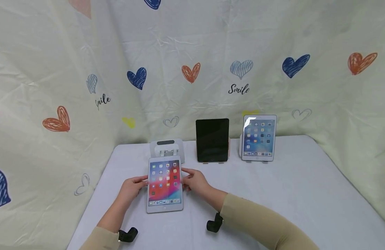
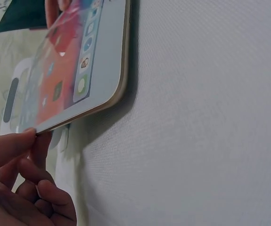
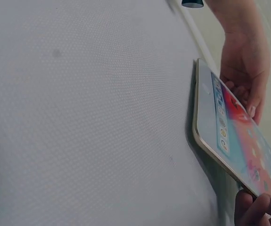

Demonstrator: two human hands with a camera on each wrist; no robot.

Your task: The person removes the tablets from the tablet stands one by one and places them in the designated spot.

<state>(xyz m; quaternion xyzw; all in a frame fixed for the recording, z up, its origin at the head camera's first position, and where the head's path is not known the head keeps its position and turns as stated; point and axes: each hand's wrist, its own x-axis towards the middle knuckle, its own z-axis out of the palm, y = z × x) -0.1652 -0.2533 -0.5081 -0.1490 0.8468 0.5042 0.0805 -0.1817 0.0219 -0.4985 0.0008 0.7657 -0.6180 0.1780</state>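
Note:
A white tablet [image 1: 165, 184] with a lit red-and-blue home screen is gripped by its two long sides. My left hand [image 1: 131, 189] pinches its left edge between thumb and fingers, as the left wrist view shows at close range. On the opposite edge, my right hand [image 1: 195, 182] pinches the tablet near mid-height. The tablet's lower edge lies close over the white cloth, while its far end tilts up in both wrist views. Just behind it stands a pale grey tablet stand [image 1: 167, 147], its lower part hidden by the tablet's top.
A black-screened tablet [image 1: 212, 140] leans on a stand at the back middle. Right of it, another white tablet [image 1: 259, 138] with a lit screen stands propped. Behind the white table [image 1: 292, 194] hangs a cream curtain [image 1: 211, 41] printed with hearts.

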